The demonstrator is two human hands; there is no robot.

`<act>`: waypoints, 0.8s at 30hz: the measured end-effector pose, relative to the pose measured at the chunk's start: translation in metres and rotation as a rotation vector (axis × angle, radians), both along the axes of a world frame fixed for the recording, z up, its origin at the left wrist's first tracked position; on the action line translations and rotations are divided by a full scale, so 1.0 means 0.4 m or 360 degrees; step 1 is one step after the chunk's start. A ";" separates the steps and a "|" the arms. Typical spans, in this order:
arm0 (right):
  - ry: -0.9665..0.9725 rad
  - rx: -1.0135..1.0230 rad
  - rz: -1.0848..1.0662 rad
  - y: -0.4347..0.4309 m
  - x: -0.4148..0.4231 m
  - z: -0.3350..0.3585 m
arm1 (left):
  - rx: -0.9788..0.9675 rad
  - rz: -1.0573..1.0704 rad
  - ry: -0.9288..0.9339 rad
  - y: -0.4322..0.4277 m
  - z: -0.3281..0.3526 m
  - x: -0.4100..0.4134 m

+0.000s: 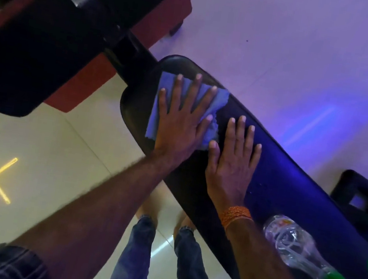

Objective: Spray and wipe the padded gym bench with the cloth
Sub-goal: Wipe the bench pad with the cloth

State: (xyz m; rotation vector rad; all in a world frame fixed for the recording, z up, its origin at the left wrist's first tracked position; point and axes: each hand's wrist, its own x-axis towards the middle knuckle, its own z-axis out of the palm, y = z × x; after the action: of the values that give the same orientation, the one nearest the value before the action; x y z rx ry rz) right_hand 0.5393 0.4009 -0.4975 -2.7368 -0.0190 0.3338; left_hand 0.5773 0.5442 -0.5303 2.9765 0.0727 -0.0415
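Wiping step. Left hand [181,124] flat, fingers spread, pressing blue cloth [217,101] onto far rounded end of black padded bench [291,179]; no clench, nothing grasped. Right hand [234,161] flat and empty on pad, just beside cloth. Bench long axis running from cloth end toward lower right; unwiped length probably that way. Spray bottle [293,246] lying on bench, nearer right hand.

A long dark padded bench [291,179] runs diagonally from centre to lower right. A crumpled blue cloth [217,101] lies flat near its upper end. A clear spray bottle [291,244] lies on its side at lower right.
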 end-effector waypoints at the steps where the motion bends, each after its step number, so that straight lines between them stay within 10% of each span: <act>1: 0.0015 -0.0004 -0.0013 0.000 -0.003 0.003 | 0.0028 -0.0099 0.0036 -0.010 0.003 -0.032; 24: 0.0107 -0.0058 -0.0765 0.059 -0.059 0.019 | 0.0040 -0.1145 0.0080 0.012 0.034 0.062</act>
State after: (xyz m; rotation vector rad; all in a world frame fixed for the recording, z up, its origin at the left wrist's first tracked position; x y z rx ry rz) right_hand 0.5157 0.4244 -0.4897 -2.6519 0.6548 0.2867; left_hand 0.6023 0.5490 -0.5166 2.8511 -0.9866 -0.2002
